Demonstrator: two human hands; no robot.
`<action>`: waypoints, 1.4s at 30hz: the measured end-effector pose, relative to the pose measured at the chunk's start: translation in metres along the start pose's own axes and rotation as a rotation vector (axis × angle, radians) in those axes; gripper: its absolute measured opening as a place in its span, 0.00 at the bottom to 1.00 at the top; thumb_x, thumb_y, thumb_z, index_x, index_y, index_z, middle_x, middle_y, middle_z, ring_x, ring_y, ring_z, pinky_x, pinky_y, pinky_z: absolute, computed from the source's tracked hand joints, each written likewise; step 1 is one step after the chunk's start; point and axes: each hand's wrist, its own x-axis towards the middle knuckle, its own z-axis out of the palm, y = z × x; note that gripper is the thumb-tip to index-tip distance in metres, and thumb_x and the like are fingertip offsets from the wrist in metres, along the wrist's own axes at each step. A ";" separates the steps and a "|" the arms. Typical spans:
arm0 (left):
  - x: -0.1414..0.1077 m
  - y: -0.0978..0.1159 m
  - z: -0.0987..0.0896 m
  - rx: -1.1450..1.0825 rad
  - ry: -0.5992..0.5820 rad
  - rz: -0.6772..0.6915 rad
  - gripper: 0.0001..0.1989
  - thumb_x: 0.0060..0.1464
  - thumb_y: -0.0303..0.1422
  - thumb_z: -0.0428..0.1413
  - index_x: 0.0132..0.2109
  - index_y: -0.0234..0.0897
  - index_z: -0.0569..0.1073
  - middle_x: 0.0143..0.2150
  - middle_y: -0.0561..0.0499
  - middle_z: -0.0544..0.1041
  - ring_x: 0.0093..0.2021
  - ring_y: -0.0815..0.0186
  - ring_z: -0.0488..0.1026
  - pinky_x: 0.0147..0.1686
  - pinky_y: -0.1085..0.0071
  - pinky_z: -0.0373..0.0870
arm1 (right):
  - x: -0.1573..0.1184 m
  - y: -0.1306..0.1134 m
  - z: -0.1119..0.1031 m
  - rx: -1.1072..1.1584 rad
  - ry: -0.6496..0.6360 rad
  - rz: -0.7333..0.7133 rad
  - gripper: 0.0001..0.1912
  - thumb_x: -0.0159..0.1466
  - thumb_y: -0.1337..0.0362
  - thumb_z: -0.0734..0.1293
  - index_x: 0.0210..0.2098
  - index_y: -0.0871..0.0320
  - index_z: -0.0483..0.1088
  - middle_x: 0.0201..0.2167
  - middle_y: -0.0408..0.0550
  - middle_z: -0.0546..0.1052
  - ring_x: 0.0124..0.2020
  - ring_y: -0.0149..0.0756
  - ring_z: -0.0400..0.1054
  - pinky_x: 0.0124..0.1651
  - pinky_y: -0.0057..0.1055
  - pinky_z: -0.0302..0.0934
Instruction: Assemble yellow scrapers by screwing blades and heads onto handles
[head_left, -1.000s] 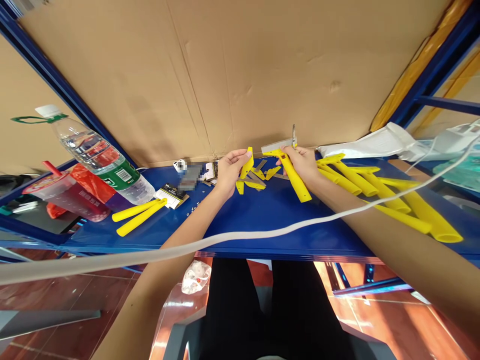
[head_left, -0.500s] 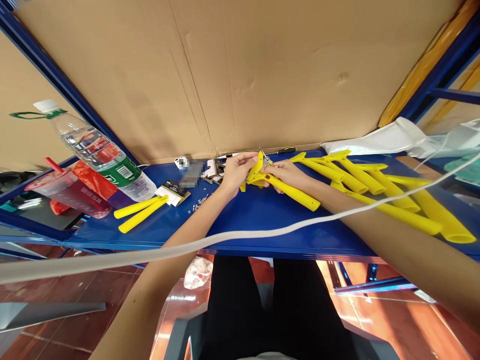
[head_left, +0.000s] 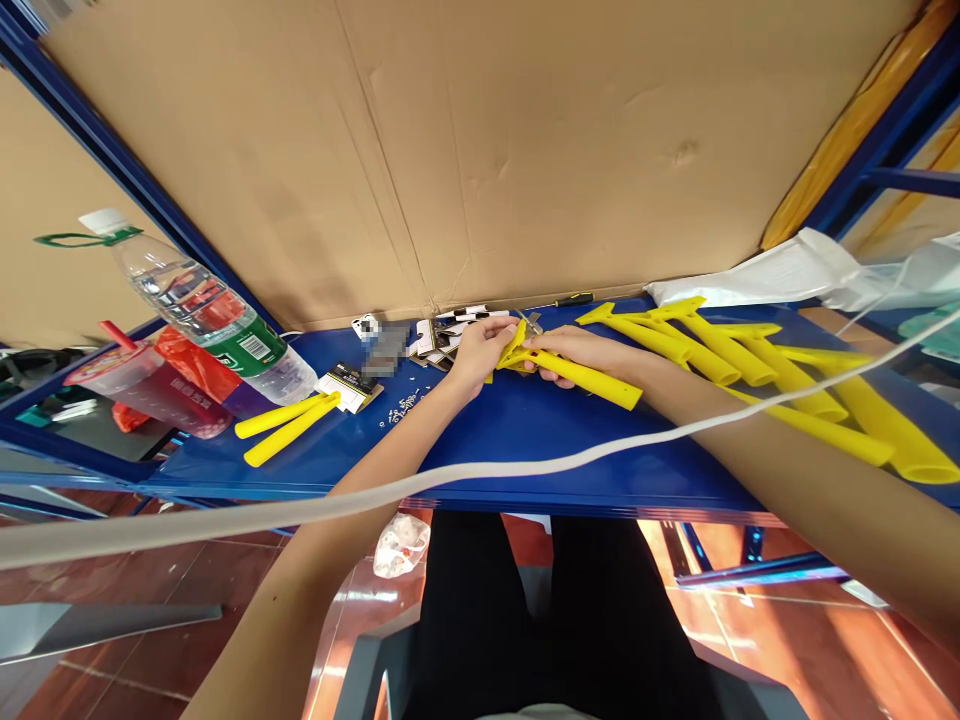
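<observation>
- The left hand (head_left: 480,358) and right hand (head_left: 577,350) meet, fingers curled, pinching a yellow plastic handle (head_left: 589,378) between them.
- The handle sits above the blue worktop (head_left: 525,435), its long axis running right and slightly near, free end pointing away from the hands.

On the blue-free steel shelf (head_left: 525,440): water bottle (head_left: 217,325) and plastic cup (head_left: 146,390) at left, plastic handles (head_left: 750,365) heaped at right, cardboard sheet (head_left: 450,150) standing along the far edge, beyond everything.

The left hand (head_left: 480,355) and right hand (head_left: 574,350) hold a yellow plastic handle (head_left: 585,377) above a blue metal shelf (head_left: 525,430).
</observation>
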 end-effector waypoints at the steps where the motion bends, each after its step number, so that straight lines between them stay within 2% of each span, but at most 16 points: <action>1: 0.000 0.000 0.000 0.002 0.002 -0.003 0.08 0.60 0.31 0.75 0.46 0.35 0.89 0.46 0.44 0.90 0.45 0.62 0.85 0.48 0.69 0.79 | 0.000 0.000 -0.001 0.005 -0.016 -0.001 0.26 0.61 0.38 0.85 0.28 0.52 0.82 0.23 0.52 0.78 0.19 0.36 0.68 0.17 0.33 0.61; 7: 0.000 0.002 -0.003 0.051 -0.031 0.031 0.06 0.62 0.32 0.74 0.46 0.37 0.90 0.49 0.45 0.91 0.47 0.61 0.86 0.52 0.67 0.79 | 0.002 0.003 -0.006 -0.001 -0.086 -0.030 0.25 0.63 0.37 0.84 0.32 0.52 0.85 0.25 0.52 0.79 0.22 0.34 0.68 0.19 0.31 0.61; 14: -0.001 0.002 -0.002 0.150 -0.023 0.098 0.12 0.58 0.34 0.76 0.47 0.36 0.90 0.51 0.42 0.90 0.48 0.59 0.85 0.54 0.64 0.80 | -0.001 0.001 0.000 -0.010 -0.026 -0.028 0.26 0.62 0.36 0.84 0.32 0.51 0.85 0.26 0.53 0.80 0.23 0.35 0.69 0.19 0.31 0.60; 18: -0.003 0.005 0.001 0.179 -0.026 0.156 0.14 0.59 0.40 0.75 0.46 0.36 0.88 0.50 0.42 0.90 0.48 0.58 0.84 0.53 0.64 0.79 | -0.002 0.001 0.001 0.000 -0.031 -0.051 0.27 0.60 0.35 0.86 0.30 0.52 0.84 0.24 0.51 0.78 0.21 0.32 0.66 0.18 0.29 0.60; 20: -0.005 0.008 0.002 0.201 -0.043 0.182 0.16 0.62 0.46 0.74 0.43 0.36 0.88 0.46 0.44 0.89 0.46 0.60 0.83 0.51 0.65 0.78 | -0.002 0.002 0.001 0.015 -0.022 -0.066 0.27 0.59 0.35 0.86 0.30 0.52 0.83 0.24 0.50 0.77 0.21 0.32 0.66 0.18 0.29 0.60; 23: -0.008 0.011 0.003 0.228 -0.081 0.161 0.24 0.63 0.55 0.72 0.38 0.37 0.86 0.38 0.48 0.86 0.38 0.63 0.78 0.41 0.68 0.75 | 0.000 0.002 0.001 0.022 0.006 -0.077 0.28 0.60 0.34 0.85 0.29 0.51 0.82 0.23 0.50 0.76 0.22 0.33 0.66 0.18 0.29 0.60; 26: -0.010 0.013 0.002 0.220 -0.089 0.109 0.27 0.63 0.59 0.70 0.35 0.37 0.83 0.31 0.50 0.80 0.31 0.66 0.72 0.31 0.69 0.68 | 0.001 0.003 0.000 0.025 0.032 -0.092 0.28 0.60 0.34 0.85 0.30 0.51 0.81 0.24 0.50 0.77 0.23 0.35 0.66 0.19 0.30 0.61; 28: -0.009 0.013 0.001 0.187 -0.072 0.081 0.25 0.62 0.56 0.72 0.35 0.37 0.84 0.30 0.51 0.79 0.30 0.68 0.71 0.30 0.70 0.67 | 0.001 0.004 0.000 0.022 0.039 -0.100 0.26 0.60 0.36 0.85 0.31 0.51 0.82 0.25 0.51 0.78 0.24 0.35 0.67 0.19 0.30 0.61; 33: -0.003 0.012 -0.001 0.098 -0.014 0.015 0.16 0.58 0.44 0.77 0.34 0.38 0.84 0.35 0.49 0.86 0.34 0.66 0.78 0.37 0.71 0.74 | 0.000 0.004 0.002 0.003 0.060 -0.103 0.21 0.61 0.42 0.84 0.31 0.52 0.83 0.25 0.51 0.79 0.24 0.35 0.68 0.20 0.30 0.61; 37: -0.003 0.011 0.001 0.066 0.023 0.002 0.14 0.60 0.42 0.77 0.36 0.37 0.86 0.35 0.48 0.87 0.35 0.65 0.80 0.39 0.69 0.75 | 0.000 0.004 0.004 -0.011 0.087 -0.132 0.19 0.62 0.44 0.84 0.30 0.52 0.83 0.25 0.51 0.80 0.22 0.35 0.67 0.19 0.31 0.60; 42: -0.007 0.014 0.003 0.057 -0.004 0.018 0.14 0.60 0.42 0.78 0.39 0.37 0.88 0.39 0.48 0.89 0.38 0.63 0.83 0.43 0.68 0.77 | 0.002 0.006 0.002 -0.016 0.106 -0.159 0.18 0.64 0.45 0.83 0.30 0.51 0.82 0.24 0.50 0.79 0.21 0.36 0.68 0.20 0.32 0.61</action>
